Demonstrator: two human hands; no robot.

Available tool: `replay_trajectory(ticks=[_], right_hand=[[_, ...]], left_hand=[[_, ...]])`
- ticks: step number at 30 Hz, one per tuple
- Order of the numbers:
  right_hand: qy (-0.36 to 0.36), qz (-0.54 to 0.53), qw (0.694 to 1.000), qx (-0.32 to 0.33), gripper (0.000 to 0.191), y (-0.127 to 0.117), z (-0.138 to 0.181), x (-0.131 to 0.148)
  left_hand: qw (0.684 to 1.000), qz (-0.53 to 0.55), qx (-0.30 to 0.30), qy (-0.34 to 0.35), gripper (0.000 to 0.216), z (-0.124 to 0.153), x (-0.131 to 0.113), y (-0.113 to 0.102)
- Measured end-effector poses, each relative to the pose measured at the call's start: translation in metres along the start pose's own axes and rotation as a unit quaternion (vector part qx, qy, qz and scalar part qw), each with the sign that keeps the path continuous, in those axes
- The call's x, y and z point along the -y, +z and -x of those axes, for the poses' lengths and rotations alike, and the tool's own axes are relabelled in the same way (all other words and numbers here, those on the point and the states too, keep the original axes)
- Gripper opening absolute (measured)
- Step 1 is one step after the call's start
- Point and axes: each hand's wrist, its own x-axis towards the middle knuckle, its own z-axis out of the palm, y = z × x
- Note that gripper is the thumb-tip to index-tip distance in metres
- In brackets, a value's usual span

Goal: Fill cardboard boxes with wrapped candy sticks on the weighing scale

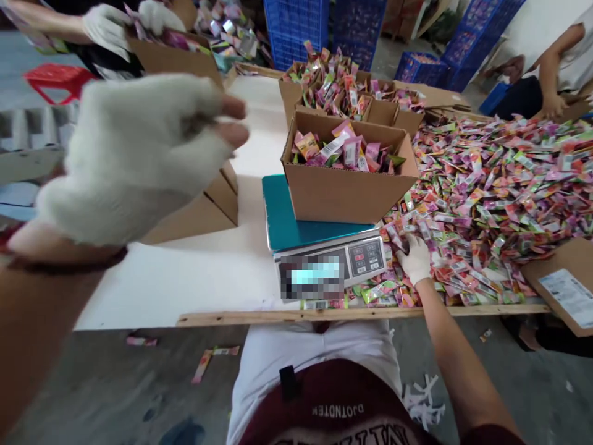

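Note:
My left hand (134, 148), in a white glove with bare fingertips, is raised at the left above an open cardboard box (194, 216). Its thumb and forefinger tips stand apart with nothing visible between them. At the front edge of a heap of small pink and green packets (482, 210), my right hand (416, 259), also gloved, has its fingers bent around a small packet (395, 236). Just left of it sits a digital scale (365, 256) with a teal pan and a blurred-out display. A cardboard box (347, 191) filled with packets stands on the pan.
Behind the scale are more boxes of packets (328, 86). Blue crates (296, 31) are stacked beyond the table. A co-worker's gloved hands (109, 28) are over a box at upper left; another person (556, 74) is at upper right. A cardboard flap (563, 278) overhangs the right edge.

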Motion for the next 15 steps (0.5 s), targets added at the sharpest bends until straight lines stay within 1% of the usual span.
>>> replay_trajectory(ticks=[1, 3, 5, 7, 8, 11, 13, 15], right_hand=[[-0.028, -0.001, 1.0, -0.001, 0.051, 0.001, 0.001, 0.0], [-0.052, -0.001, 0.999, 0.002, 0.043, 0.001, 0.0, -0.003], [-0.052, 0.001, 0.999, 0.004, 0.041, 0.0, -0.002, -0.005], [-0.049, 0.004, 0.999, 0.003, 0.041, 0.001, -0.002, -0.005], [-0.048, 0.004, 0.999, 0.002, 0.041, 0.002, -0.002, -0.005], [-0.047, -0.001, 0.999, -0.001, 0.044, 0.005, 0.002, -0.001], [-0.048, -0.011, 0.999, -0.003, 0.044, 0.005, 0.004, 0.0], [-0.044, -0.02, 0.999, -0.012, 0.045, 0.0, 0.001, -0.003]], left_hand=[[1.0, 0.019, -0.015, 0.02, 0.052, -0.013, -0.016, -0.003], [0.994, 0.035, -0.022, 0.1, 0.049, -0.038, -0.044, -0.002], [0.985, 0.021, -0.005, 0.173, 0.049, -0.061, -0.066, 0.004], [0.976, -0.025, 0.021, 0.214, 0.05, -0.076, -0.082, 0.013], [0.973, -0.058, 0.036, 0.222, 0.052, -0.081, -0.088, 0.017], [0.967, -0.136, 0.079, 0.203, 0.054, -0.085, -0.098, 0.028], [0.963, -0.146, 0.088, 0.207, 0.055, -0.083, -0.098, 0.033], [0.96, -0.142, 0.079, 0.228, 0.059, -0.082, -0.093, 0.037]])
